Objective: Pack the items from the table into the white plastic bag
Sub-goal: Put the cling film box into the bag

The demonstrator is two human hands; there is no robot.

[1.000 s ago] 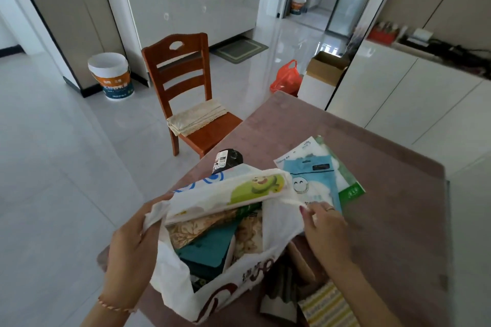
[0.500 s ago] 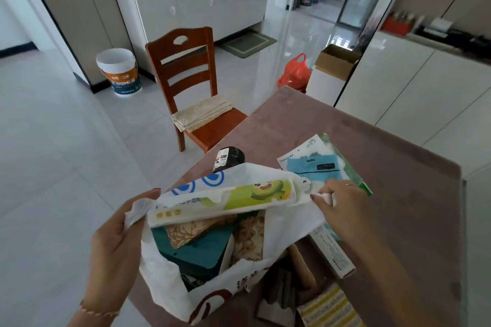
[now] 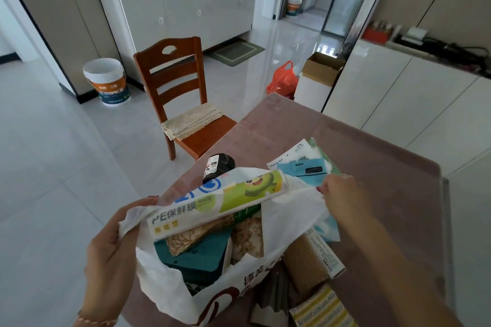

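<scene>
The white plastic bag [image 3: 170, 287] stands open at the near edge of the table [image 3: 372, 156]. My left hand [image 3: 111, 249] grips its left handle and my right hand [image 3: 342, 199] pinches its right handle, holding the mouth wide. A cling-film box [image 3: 215, 204] with a green cartoon lies across the top of the bag. Below it sit a teal box [image 3: 202, 257] and patterned packets [image 3: 247, 236]. On the table beyond lie a blue and white packet [image 3: 300, 167] and a black bottle [image 3: 218, 164]. A brown packet [image 3: 305, 263], a narrow white box [image 3: 326, 257] and a striped item [image 3: 321, 310] lie to the bag's right.
A wooden chair [image 3: 180, 103] with a folded cloth stands just past the table's left side. A paint bucket [image 3: 106, 82], an orange bag [image 3: 284, 79] and a cardboard box [image 3: 318, 77] are on the floor. White cabinets [image 3: 393, 98] run along the right.
Both hands have pulled the bag's handles farther apart and up, opening the mouth wider. The cling-film box has settled across the top, and the narrow white box has come into sight on the right.
</scene>
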